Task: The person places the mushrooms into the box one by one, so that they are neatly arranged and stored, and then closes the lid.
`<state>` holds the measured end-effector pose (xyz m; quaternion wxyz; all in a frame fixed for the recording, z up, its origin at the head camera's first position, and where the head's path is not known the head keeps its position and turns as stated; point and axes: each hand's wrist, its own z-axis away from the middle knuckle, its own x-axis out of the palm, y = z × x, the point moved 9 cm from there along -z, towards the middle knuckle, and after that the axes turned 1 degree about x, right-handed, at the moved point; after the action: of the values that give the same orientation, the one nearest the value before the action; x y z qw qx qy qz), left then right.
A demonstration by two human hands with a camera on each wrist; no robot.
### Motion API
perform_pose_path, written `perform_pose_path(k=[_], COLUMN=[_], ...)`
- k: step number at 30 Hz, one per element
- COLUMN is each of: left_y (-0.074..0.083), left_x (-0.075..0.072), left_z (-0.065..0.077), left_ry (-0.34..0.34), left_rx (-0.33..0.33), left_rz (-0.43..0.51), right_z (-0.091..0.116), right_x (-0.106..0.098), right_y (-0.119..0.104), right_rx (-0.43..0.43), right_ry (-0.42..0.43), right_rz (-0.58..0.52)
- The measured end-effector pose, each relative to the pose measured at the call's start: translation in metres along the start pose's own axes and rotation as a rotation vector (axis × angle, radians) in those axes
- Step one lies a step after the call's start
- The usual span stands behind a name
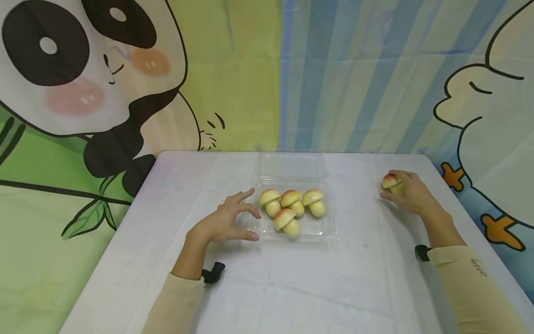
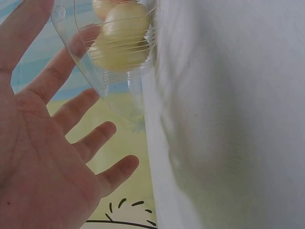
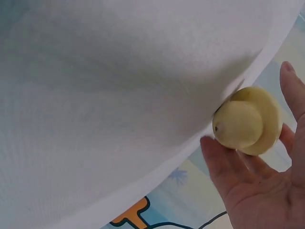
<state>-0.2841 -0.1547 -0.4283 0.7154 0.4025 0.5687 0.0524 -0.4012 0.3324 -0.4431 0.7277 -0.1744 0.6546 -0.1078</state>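
Observation:
In the head view my left hand (image 1: 229,220) is spread beside the left edge of a clear plastic box (image 1: 329,227), fingers apart and nothing in them. Four toy mushrooms with yellow stems and reddish caps lie in it, including a front mushroom (image 1: 288,222) and a right-hand mushroom (image 1: 314,202). The left wrist view shows the box's ridged wall (image 2: 138,64) past my fingers. At the table's right, my right hand (image 1: 410,192) reaches around another toy mushroom (image 3: 243,119). Its fingers lie close along the mushroom; the thumb (image 3: 293,88) stands apart from it.
The box's transparent lid (image 1: 289,167) lies folded back toward the far edge of the white-covered table (image 1: 292,283). Behind it hangs a cartoon-printed cloth (image 1: 233,74). Each wrist wears a black mount, such as the left mount (image 1: 213,272).

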Motion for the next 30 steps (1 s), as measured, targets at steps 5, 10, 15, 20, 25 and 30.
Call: perform_pose_path(k=[5,10,15,20,25,30], left_y=[-0.004,-0.005,-0.004,-0.003,-0.003,-0.002], left_x=[0.000,0.001,0.002,0.003,0.002,0.002], left_z=[-0.001,-0.001,-0.001,-0.001,0.000,0.000], left_ry=[-0.007,-0.007,-0.006,-0.009,-0.009,-0.005], left_rx=[-0.014,-0.015,-0.014,-0.012,-0.007,-0.002], left_rz=[-0.011,-0.011,-0.016,-0.018,-0.017,0.002], right_z=[0.002,0.004,0.008,0.015,0.021,0.026], right_x=[0.002,0.001,0.003,0.001,-0.003,-0.005], right_y=[-0.005,-0.014,-0.019,-0.026,-0.037,-0.045], right_rx=[-0.048,-0.113,-0.122,-0.154,-0.213,-0.223], right_ry=[-0.024,-0.010,-0.020,-0.012,0.048,0.067], right_rz=[-0.017,-0.015,-0.018,-0.026,-0.045,-0.068])
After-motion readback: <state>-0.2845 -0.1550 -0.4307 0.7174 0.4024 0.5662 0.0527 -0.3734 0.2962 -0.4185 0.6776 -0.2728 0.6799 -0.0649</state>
